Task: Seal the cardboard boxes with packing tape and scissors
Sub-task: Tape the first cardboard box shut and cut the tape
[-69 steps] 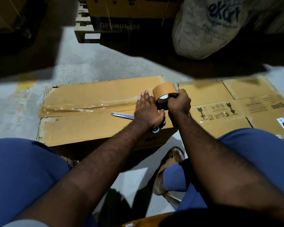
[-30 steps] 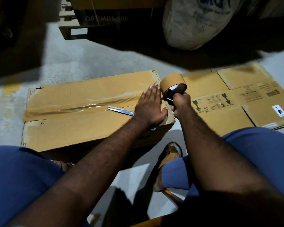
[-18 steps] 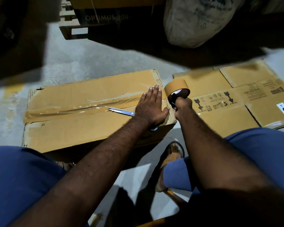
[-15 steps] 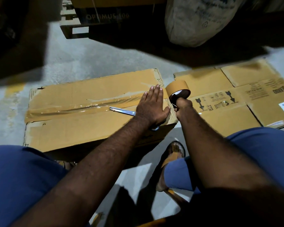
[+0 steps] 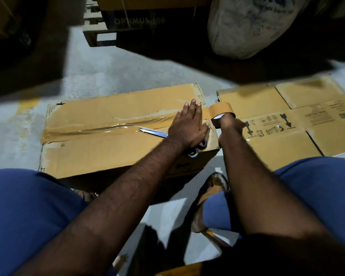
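A closed cardboard box (image 5: 100, 154) lies on the floor between my knees, with a glossy strip of tape along its centre seam. My left hand (image 5: 188, 126) presses flat, fingers straight, on the tape at the box's right end. Under that hand lie scissors (image 5: 153, 132), their blades pointing left and their handle rings at the box's near edge. My right hand (image 5: 227, 123) grips the brown tape roll (image 5: 221, 109) just past the box's right edge, with a short stretch of tape running from the roll under my left fingers.
A flattened printed carton (image 5: 283, 124) lies on the floor to the right. A wooden pallet with a dark box (image 5: 139, 20) and a large white sack (image 5: 247, 28) stand behind. My blue-trousered knees and a sandalled foot (image 5: 211, 198) are in front.
The tape roll in my right hand has swung a little left and down, closer to the box's right edge. My left hand stays pressed flat on the tape.
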Tool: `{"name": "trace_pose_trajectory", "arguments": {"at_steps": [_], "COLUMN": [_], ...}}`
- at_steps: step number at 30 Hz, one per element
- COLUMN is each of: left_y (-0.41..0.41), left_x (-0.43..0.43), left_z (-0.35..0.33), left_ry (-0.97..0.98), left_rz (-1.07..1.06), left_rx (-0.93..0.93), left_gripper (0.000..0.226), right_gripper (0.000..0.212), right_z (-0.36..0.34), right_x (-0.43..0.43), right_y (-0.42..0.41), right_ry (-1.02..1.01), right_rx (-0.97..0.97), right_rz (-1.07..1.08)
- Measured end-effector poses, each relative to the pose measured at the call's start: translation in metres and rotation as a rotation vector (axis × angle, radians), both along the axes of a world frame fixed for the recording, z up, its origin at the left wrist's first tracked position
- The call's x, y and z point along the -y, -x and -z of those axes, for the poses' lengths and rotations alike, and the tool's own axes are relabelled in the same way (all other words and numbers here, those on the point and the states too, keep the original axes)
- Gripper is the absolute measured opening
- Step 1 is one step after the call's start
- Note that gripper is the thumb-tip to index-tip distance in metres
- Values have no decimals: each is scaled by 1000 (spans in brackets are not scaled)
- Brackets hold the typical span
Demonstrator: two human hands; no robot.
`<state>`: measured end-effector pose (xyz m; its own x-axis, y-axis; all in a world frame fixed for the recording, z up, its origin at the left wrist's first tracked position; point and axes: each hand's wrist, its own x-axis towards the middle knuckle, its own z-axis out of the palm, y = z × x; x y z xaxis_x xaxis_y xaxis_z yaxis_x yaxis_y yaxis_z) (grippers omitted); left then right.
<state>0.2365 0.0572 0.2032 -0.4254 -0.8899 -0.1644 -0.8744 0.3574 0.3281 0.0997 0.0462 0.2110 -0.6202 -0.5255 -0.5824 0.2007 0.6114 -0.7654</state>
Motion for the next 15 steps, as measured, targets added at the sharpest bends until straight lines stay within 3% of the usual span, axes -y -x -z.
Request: {"name": "trace_pose_trajectory", "arguments": {"at_steps": [2,4,7,10,12,15], "left_y": [-9,-21,-45,-73,-89,-104], "left_x": [-2,-4,-7,-14,-20,-25], "left_z": [-3,-2,-2,-2,-2,0], "left_ry": [-33,-62,-74,-100,-102,-77], "left_rz": [-59,-108,-140,-186,-243,-260], "left_rx": [4,27,83,140,147,143], "left_gripper": [77,80,80,77,78,81], "right_gripper": [58,56,49,57,60,68], "right_z": [-4,-14,-19,-7,-1,-3], "right_x": [-7,-15,-19,-28,-35,-39], "right_y": [-5,-26,-62,-85,-91,-92], "right_ry": [-29,159,366,192,85,10], "right_rx": [-341,-677,-735,-754,-832,-870], "right_rz": [107,-31,-510,-1047,-1207,-1254]}}
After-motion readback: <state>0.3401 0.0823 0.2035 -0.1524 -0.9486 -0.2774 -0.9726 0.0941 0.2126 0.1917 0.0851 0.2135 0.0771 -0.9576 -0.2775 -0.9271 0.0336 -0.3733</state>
